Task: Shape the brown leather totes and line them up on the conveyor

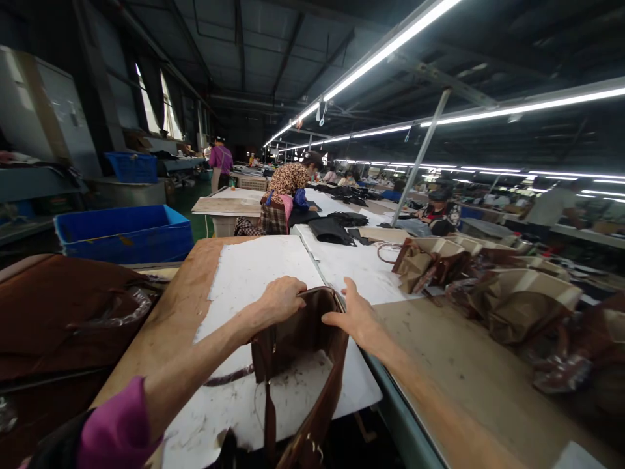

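Note:
A brown handbag body [336, 368] stands over the white sheet in front of me, its top rim towards my hands and white paper showing through the middle. My left hand [282, 301] has its fingers curled over the upper left of the rim. On the other side, my right hand [360, 316] is open, thumb and forefinger spread apart at the right edge of the rim; whether the thumb touches it I cannot tell. A dark strap [229, 376] lies to the left of the bag. Brown straps with metal fittings hang at its near side.
Unfinished brown bags [527, 293] line the right table. A large brown bag pile [63, 326] sits at left, below a blue bin [127, 238]. The white paper [263, 260] covers my worktop. A co-worker in a leopard-print top [288, 182] bends over black pieces [332, 231] ahead.

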The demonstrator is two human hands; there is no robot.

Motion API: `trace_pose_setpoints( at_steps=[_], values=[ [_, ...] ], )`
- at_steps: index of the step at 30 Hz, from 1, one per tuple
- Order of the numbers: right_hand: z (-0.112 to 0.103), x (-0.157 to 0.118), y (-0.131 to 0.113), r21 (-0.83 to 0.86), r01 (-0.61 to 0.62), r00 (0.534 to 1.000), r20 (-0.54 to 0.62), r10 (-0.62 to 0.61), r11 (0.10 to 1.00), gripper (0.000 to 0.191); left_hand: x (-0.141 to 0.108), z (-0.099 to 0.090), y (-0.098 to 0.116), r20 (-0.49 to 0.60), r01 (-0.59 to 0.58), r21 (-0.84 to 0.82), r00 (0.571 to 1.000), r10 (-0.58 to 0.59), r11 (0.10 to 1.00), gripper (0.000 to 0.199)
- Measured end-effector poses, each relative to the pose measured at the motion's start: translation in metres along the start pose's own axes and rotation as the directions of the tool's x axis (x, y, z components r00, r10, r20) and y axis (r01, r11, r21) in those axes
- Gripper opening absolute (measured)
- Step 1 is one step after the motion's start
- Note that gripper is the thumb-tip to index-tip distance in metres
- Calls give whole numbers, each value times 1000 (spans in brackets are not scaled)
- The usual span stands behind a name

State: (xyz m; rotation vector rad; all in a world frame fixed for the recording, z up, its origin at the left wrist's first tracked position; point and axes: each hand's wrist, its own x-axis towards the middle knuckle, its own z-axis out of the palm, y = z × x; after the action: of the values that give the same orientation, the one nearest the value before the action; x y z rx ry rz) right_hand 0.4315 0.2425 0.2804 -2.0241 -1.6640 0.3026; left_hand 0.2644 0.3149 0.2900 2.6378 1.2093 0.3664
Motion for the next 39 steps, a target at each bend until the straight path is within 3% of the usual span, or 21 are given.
trace_pose_setpoints(
  at_steps=[3,6,8,12,16,24,27,33,39],
  values=[
    [-5,-2,12,110,-76,980,190,54,991,56,-2,-2,4,9,-44,-43,999,44,998,19],
    [-16,1,16,-14,-7,965,261,11,1000,18,-5,-8,7,6,-103,-92,995,104,990,25],
    [-24,5,18,-84,59,957,287,-32,995,8,-10,-14,6,21,-109,-104,993,112,989,25],
    [-32,16,22,-185,156,952,289,-98,970,9,-20,-20,-1,61,-66,-110,995,73,992,22],
    [-27,23,20,-213,265,931,312,-192,940,9,-27,-13,-8,39,-19,-71,999,22,997,21],
    [-21,23,21,-258,315,921,318,-227,913,12,-13,-4,0,-15,39,214,999,-37,976,28],
    [-20,21,19,-284,333,921,301,-246,899,11,-3,3,6,-41,-15,238,999,25,971,33],
    [-22,19,16,-291,321,925,300,-233,901,11,2,11,9,-59,-257,233,959,277,938,25],
    [-24,19,14,-326,300,928,318,-195,896,14,1,9,12,-53,-277,277,952,302,920,18]
  ],
)
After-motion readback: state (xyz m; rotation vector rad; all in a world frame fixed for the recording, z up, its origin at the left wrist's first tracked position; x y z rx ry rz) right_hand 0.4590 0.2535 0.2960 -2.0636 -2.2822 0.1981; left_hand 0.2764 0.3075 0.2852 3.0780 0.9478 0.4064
